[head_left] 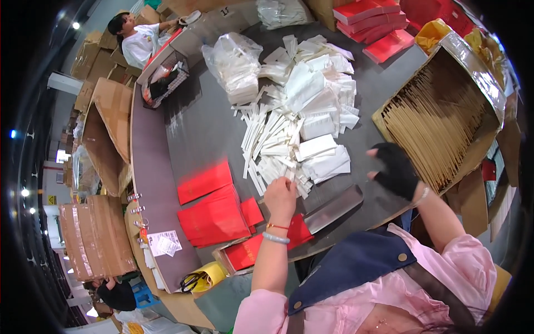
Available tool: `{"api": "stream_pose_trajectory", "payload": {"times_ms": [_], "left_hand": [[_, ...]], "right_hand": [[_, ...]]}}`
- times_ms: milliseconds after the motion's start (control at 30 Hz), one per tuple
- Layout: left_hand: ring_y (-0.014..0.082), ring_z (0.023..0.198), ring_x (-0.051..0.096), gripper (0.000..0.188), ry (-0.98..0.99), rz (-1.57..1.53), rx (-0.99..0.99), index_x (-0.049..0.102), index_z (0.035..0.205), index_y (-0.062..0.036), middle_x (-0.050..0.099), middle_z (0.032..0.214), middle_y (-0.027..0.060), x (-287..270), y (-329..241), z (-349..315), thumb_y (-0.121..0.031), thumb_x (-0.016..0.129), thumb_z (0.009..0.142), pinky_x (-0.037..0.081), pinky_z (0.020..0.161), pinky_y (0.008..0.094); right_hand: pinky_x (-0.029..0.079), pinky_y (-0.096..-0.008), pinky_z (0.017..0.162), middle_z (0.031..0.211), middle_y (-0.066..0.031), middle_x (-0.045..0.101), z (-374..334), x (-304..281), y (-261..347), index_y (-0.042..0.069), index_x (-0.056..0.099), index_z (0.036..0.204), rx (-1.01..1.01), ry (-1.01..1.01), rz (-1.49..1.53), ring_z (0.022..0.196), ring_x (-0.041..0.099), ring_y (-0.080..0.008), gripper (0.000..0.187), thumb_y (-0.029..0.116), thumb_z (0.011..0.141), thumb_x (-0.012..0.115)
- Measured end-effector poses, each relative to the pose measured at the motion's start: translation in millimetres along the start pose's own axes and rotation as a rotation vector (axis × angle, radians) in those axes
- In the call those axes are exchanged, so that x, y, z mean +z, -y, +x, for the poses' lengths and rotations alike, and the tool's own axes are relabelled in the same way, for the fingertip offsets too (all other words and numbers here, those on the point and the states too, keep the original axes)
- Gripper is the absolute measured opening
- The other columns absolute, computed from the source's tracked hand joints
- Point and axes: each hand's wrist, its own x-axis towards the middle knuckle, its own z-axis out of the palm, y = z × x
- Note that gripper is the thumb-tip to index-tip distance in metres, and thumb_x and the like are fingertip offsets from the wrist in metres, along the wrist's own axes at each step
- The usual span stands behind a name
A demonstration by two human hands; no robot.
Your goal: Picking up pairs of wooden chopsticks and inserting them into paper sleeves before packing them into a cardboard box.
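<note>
My left hand (280, 197) is over the near edge of a heap of narrow white paper strips (270, 133). Its fingers are drawn together against the strips; what they pinch is hidden. To the right, my right hand (396, 170) wears a black fingerless glove and hovers above the dark table, fingers apart and holding nothing. Folded white paper slips (325, 158) lie between the hands. Below them is a long grey metal tray (335, 209). Red envelopes (214, 214) are stacked left of my left wrist, and a red packet (245, 251) lies under my left forearm.
An open carton (434, 128) packed with brown card sheets stands at the right. A clear plastic bag (233, 64) of white slips sits far back, with red stacks (370, 19) beyond. A wire basket (165, 80) hangs at the left rim; a person (139, 42) is behind it.
</note>
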Motion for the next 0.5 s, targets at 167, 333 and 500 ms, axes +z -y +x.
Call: {"api": "stream_pose_trajectory", "payload": {"times_ms": [167,333,500], "left_hand": [[0.0320,0.070,0.061,0.010,0.039,0.070,0.164,0.064,0.080,-0.0094,0.060,0.072,0.0094,-15.3,-0.9,0.3,-0.018,0.069,0.080,0.047,0.062,0.0455],[0.0339,0.089,0.058,0.010,0.112,-0.024,0.272,0.064,0.084,-0.0061,0.065,0.095,0.0108,-15.3,-43.8,42.5,-0.012,0.069,0.079,0.047,0.078,0.0416],[0.0321,0.101,0.053,0.009,0.125,0.033,0.474,0.063,0.084,-0.0056,0.059,0.099,0.0112,17.4,-47.4,84.5,-0.009,0.068,0.077,0.044,0.084,0.0452]], "right_hand": [[0.046,-0.0376,0.095,0.116,-0.0160,0.060,-52.3,-83.0,-90.7,0.002,0.057,0.118,0.344,-0.327,-0.223,0.108,0.058,-0.0329,0.043,0.007,0.078,0.072],[0.043,-0.0404,0.097,0.120,-0.0170,0.057,-100.8,-117.9,-154.2,0.002,0.057,0.120,0.604,-0.289,-0.634,0.113,0.055,-0.0331,0.036,0.018,0.087,0.061],[0.044,-0.0403,0.094,0.114,-0.0175,0.058,-84.1,-110.1,-144.8,0.001,0.057,0.116,0.631,-0.169,-0.483,0.111,0.055,-0.0340,0.031,0.013,0.087,0.058]]}}
